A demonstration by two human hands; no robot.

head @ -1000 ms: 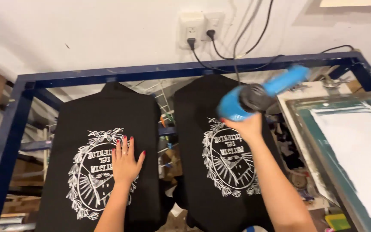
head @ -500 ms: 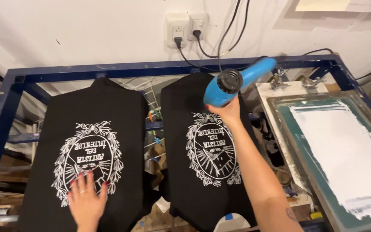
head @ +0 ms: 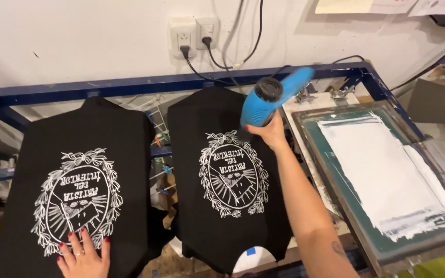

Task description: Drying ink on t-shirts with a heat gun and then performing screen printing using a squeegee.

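Observation:
Two black shirts lie stretched on printing boards, each with a white oval wreath print. My left hand point(head: 83, 255) rests flat, fingers spread, on the lower edge of the print on the left shirt point(head: 78, 175). My right hand point(head: 270, 131) grips a blue heat gun point(head: 271, 98) held above the upper right of the right shirt point(head: 227, 175), its nozzle pointing down toward the print.
A framed printing screen point(head: 387, 175) smeared with white ink lies at the right. A dark blue metal frame point(head: 130, 85) runs along the back. Wall sockets point(head: 194, 36) with black cables sit above it. Clutter shows in the gap between the boards.
My left hand has slid down the left shirt's print toward me. The right hand with the heat gun stays over the right shirt, now near its upper right.

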